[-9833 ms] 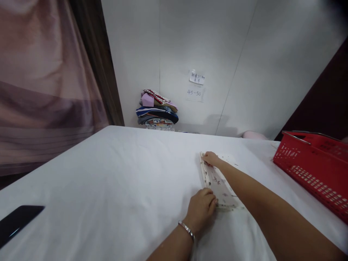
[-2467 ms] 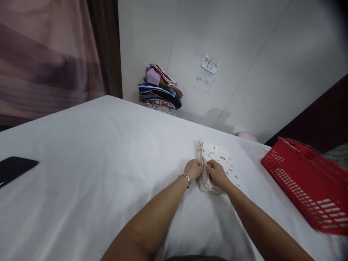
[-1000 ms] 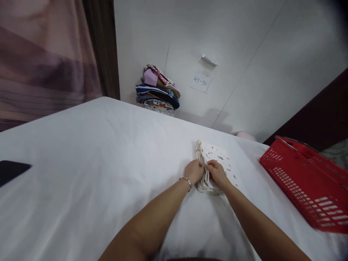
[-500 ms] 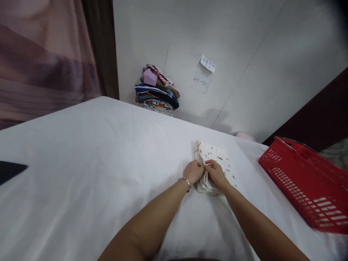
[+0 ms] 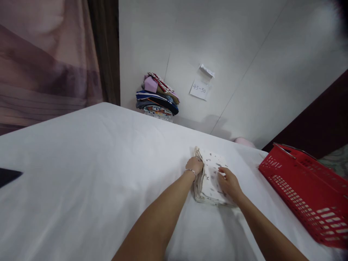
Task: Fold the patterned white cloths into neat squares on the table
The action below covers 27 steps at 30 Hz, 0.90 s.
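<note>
Well, a folded cloth [image 5: 210, 183] on a white worktop [image 5: 95, 163]

Over at the left hangs a pinkish-purple curtain [image 5: 49, 54] in soft folds, with a dark brown post [image 5: 104, 54] just beside it. Below, a flat black object [image 5: 9, 176] pokes in over the worktop; I see too little of it to say what it is. At the far edge rises a stack of folded clothes [image 5: 157, 96], lilac and red near the top, blue and black below, against a pale wall [image 5: 231, 36].

Next comes the left hand [image 5: 194, 166], a silver bracelet [image 5: 195, 173] at the wrist. Its fingers are curled in, pinching the layered left edge of the cloth. That cloth, white with small dark prints, lies flat right of the worktop's middle, its layers showing along the near side.

On the wall behind hang two papers, the upper paper [image 5: 206, 70] curled over, the lower paper [image 5: 199, 90] marked "45-50".

The right hand [image 5: 230, 183] is over the right part of the cloth, fingers loosely bent, thumb and forefinger apart; whether it touches the fabric I can't tell. Something pink [image 5: 244, 142] shows past the far edge, and a red basket [image 5: 301, 192] with holed sides and a metal handle [image 5: 285, 151] sits at the far right.
</note>
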Available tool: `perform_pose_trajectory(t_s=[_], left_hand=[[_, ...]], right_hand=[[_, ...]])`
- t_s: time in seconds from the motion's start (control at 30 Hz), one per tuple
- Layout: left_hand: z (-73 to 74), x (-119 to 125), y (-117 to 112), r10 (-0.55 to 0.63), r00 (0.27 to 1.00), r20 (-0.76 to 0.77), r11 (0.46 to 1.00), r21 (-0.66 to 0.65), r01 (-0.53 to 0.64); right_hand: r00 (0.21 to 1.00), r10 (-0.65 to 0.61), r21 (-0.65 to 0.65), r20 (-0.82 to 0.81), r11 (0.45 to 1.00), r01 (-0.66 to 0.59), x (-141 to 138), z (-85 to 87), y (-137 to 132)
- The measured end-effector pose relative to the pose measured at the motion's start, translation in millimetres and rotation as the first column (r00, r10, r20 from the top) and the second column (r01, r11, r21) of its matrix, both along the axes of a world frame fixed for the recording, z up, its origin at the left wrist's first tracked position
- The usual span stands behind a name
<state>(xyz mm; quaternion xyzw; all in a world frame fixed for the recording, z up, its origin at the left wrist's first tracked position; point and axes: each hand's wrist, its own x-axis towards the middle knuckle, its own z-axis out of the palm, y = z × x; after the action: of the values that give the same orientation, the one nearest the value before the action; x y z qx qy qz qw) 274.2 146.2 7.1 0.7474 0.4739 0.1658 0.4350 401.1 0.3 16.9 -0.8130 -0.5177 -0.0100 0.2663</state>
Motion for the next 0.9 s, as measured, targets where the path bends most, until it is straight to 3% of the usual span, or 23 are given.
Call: perform_pose_trajectory(t_s=[0.1,0.2,0.33,0.53,0.7,0.9], left_hand=[[-2.7,3,5,0.045,0.999,0.017,0.999,0.007,-0.045],[-8.6,0,7,0.081,0.996,0.048,0.996,0.027,-0.082],[-14.4,-1,7,0.089,0.993,0.071,0.995,0.038,-0.092],[-9.1,13,20,0.105,0.993,0.044,0.994,0.022,-0.106],[-9.1,20,25,0.156,0.987,0.026,0.987,0.036,-0.157],[-15.8,17,23,0.2,0.979,0.048,0.978,0.06,-0.202]], right_hand=[[0.988,-0.03,-0.137,0.152,0.989,0.051,33,-11.5,-12],[0.991,-0.028,-0.28,0.129,0.958,0.063,53,-30.1,-17],[0.994,-0.017,-0.28,0.105,0.959,0.045,60,-46.4,-20],[0.996,-0.016,-0.301,0.086,0.953,0.041,61,-39.3,-14],[0.989,0.025,-0.262,0.148,0.965,0.015,68,-30.0,16],[0.989,0.015,-0.326,0.148,0.945,0.035,78,-38.7,36]])
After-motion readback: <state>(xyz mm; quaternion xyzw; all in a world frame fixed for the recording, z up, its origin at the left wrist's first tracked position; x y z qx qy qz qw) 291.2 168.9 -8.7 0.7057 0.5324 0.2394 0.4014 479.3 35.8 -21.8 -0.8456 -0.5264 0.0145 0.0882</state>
